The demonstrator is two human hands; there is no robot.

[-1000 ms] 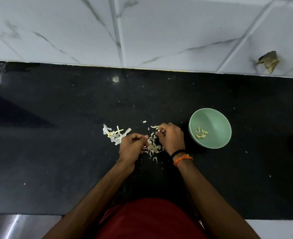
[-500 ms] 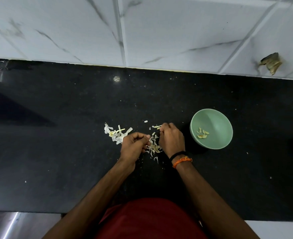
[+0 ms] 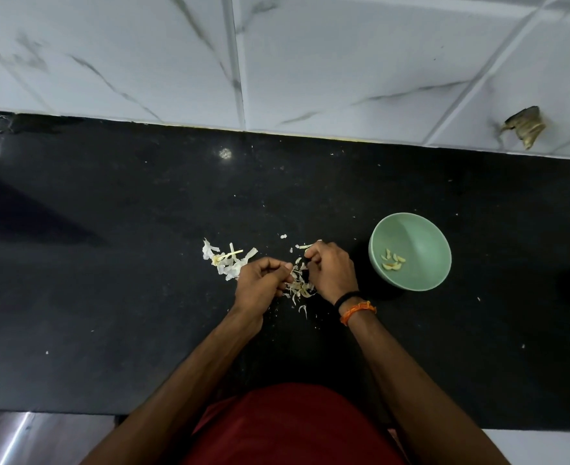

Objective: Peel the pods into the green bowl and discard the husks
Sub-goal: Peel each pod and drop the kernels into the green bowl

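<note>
Both hands work close together over the black tabletop (image 3: 109,297). The left hand (image 3: 260,285) and right hand (image 3: 330,275) each have a narrow grip, fingers curled round something small, probably a pod; what it is I cannot tell. Loose husks (image 3: 298,288) lie between them, with more (image 3: 228,261) to the left. The green bowl (image 3: 410,251), right of the hands, holds a few peeled pieces (image 3: 392,261). The risks, as I judge them: a slippery piece could pop out onto the scraps, or husk could stick and land in the bowl.

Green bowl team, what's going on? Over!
Left hand and right hand both curled, picking at papery husk scraps between them. Round green bowl holds a few pale peeled pieces. Nothing blocking the bowl.
</note>
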